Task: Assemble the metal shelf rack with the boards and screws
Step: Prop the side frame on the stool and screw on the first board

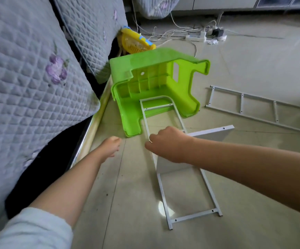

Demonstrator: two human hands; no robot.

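While the left hand (110, 146) hangs loosely curled, the right hand (165, 143) grips the white frame (160, 186), lying lengthwise away toward the green stool (151, 83).

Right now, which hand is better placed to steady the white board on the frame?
Right hand: it already grips the frame beside the board. Left hand hangs apart, holding nothing.

Both my arms in view, bare from wrist to well above the elbow on the left. Left hand (110, 147): no rings, no watch, no glove. Right hand (165, 143): same, nothing on the wrist or the fingers I can see. Only clothing showing is a pale grey-blue sleeve (32, 230) on my left upper arm, soft plain fabric, pushed up. Right arm runs out of frame before any sleeve appears.
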